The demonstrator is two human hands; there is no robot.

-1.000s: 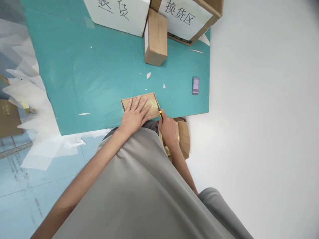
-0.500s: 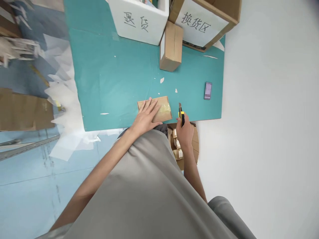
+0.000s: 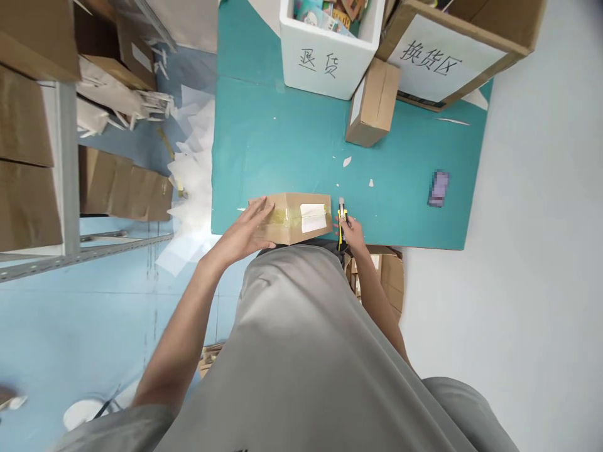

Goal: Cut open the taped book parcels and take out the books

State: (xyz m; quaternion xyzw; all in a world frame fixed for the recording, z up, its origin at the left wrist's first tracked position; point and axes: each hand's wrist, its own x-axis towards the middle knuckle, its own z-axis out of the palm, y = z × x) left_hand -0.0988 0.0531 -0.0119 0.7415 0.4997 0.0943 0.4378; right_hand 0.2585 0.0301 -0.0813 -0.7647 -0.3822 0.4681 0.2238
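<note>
A taped cardboard box (image 3: 293, 218) with a white label (image 3: 313, 217) is at the table's near edge, its side turned up towards me. My left hand (image 3: 239, 236) grips its left end, fingers over the top and thumb along the near side. In my right hand (image 3: 354, 235) is a yellow-and-black utility knife (image 3: 342, 227), its blade out and pointing away from me, just beyond the box's right end. The knife looks apart from the box.
On the green table (image 3: 264, 157) are paper scraps, a phone (image 3: 439, 188) and a closed carton (image 3: 374, 103). Behind stand a white bin (image 3: 325, 63) and an open cardboard box (image 3: 452, 59). An open carton (image 3: 392, 282) sits below the near edge. Shelving (image 3: 70, 169) holds boxes at left.
The box has been turned so its labelled side shows. My left hand has gone from flat on top to gripping the left end. The view has swung left; the knife is nearer the box.
</note>
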